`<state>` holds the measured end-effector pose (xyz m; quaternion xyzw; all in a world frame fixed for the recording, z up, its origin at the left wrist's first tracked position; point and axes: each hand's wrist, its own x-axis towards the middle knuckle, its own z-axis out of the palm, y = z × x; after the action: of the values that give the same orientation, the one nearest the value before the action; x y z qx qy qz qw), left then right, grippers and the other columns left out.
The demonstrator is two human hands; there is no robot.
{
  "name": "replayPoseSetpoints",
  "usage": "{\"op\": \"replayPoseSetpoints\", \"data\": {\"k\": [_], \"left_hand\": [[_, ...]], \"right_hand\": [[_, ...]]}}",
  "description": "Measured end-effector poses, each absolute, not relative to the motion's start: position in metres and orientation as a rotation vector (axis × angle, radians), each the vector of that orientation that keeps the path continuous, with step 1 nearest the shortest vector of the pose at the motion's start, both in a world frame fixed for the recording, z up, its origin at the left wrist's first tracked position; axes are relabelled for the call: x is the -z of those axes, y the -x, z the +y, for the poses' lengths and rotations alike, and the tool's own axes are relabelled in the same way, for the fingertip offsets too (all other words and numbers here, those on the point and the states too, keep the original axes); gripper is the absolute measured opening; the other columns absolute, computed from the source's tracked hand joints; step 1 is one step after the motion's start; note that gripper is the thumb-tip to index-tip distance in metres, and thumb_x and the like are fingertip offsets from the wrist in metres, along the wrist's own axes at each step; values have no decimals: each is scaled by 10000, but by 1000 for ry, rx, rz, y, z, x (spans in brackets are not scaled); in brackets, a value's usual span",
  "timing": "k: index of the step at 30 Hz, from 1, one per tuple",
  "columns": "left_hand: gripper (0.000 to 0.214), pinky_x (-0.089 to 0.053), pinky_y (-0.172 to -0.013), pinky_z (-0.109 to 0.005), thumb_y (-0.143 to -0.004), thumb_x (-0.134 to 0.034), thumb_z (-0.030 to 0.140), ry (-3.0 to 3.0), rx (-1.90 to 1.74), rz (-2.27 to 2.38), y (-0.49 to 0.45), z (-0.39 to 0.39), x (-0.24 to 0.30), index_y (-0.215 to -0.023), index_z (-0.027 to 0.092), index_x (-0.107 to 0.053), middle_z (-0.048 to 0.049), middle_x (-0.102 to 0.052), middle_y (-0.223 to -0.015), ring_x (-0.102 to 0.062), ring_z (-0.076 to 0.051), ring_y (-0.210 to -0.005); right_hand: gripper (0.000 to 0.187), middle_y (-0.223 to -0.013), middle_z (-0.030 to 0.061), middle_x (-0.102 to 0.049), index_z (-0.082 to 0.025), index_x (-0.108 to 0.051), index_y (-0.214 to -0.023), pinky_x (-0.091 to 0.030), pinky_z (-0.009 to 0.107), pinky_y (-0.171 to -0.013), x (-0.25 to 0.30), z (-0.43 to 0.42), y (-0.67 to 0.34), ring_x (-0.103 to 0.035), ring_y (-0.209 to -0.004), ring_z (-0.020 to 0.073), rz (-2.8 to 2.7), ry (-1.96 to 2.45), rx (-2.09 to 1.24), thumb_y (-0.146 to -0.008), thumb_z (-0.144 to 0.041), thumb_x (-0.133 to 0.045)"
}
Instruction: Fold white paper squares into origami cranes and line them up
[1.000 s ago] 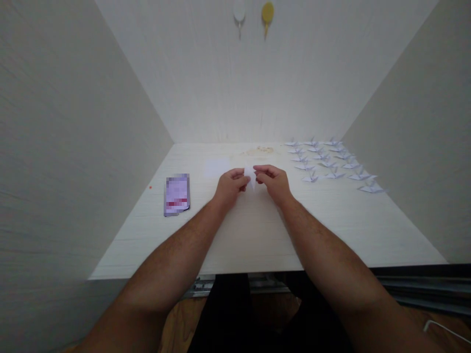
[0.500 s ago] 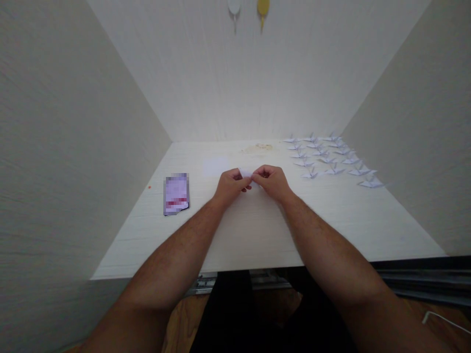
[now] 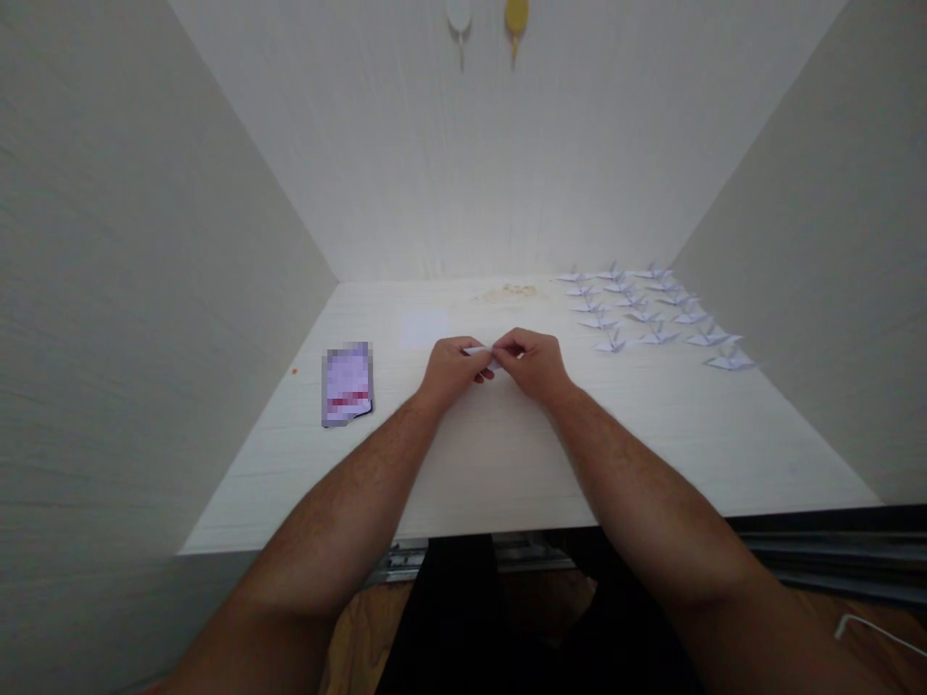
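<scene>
A small folded piece of white paper [image 3: 476, 351] is pinched between my two hands over the middle of the desk. My left hand [image 3: 455, 369] grips its left side, thumb on top and fingers curled beneath. On the right side, the fingertips of my right hand [image 3: 528, 357] close on the paper near the left thumb. Much of the paper is hidden by the fingers, so its exact folded shape does not show. Just beyond my left hand, a flat white paper sheet [image 3: 424, 328] lies on the desk.
Several white paper cranes [image 3: 656, 334] stand in rows at the back right of the white desk [image 3: 499, 463]. A phone-like object with a blurred, purplish face [image 3: 348, 381] lies at left. Walls enclose three sides; a white hook [image 3: 459, 17] and a yellow hook [image 3: 517, 17] hang at the back.
The paper between my hands has tilted and now shows as a narrower strip. My fingers have shifted slightly around it. The other things on the desk stay where they were.
</scene>
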<state>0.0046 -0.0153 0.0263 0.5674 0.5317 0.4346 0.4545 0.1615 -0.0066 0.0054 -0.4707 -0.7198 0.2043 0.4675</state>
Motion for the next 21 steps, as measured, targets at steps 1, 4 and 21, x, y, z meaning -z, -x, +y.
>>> {"op": "replayPoseSetpoints", "data": {"k": [1,4,21], "left_hand": [[93,-442,-455,-218,-673,-654,222,-1398,-1092,1320,-6,-17,-28,-637,139,-678,-57,-663,-523,-585,-130,-449],[108,-420,-437,-204,-689,-640,214,-1389,-1154,1367,-8,-19,-29,-620,140,-675,-48,-653,-507,-583,-125,-442],[157,-536,-556,-266,-700,-674,281,-1288,-1290,1270,-7,-15,-16,-707,130,-715,-64,-701,-621,-662,-166,-566]], "right_hand": [[107,-738,13,-717,-217,-726,-770,-458,283,-668,-5,-7,-161,-622,-679,148,-1782,1148,-475,-813,-263,-639],[136,-786,22,-733,-229,-735,-781,-480,296,-727,-3,-6,-160,-650,-741,165,-1819,1135,-425,-840,-251,-614],[173,-992,31,-760,-267,-756,-869,-500,352,-935,-6,-7,-160,-673,-979,195,-1913,997,-353,-888,-244,-586]]}}
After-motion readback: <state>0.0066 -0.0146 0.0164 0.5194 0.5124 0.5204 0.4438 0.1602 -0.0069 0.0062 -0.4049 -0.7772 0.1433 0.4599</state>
